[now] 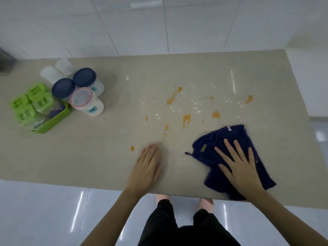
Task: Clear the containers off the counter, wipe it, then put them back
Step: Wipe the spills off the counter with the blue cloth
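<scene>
A white tiled wall rises behind; the glossy pale floor reflects light.

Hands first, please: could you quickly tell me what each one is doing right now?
Left hand: open, flat on the counter, holding nothing.
Right hand: open, pressed flat on the blue cloth.

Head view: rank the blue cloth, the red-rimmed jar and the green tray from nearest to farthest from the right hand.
1. Blue cloth: flat under the right hand, near edge.
2. Red-rimmed jar: left of the spills.
3. Green tray: far left, beyond the jar.
</scene>
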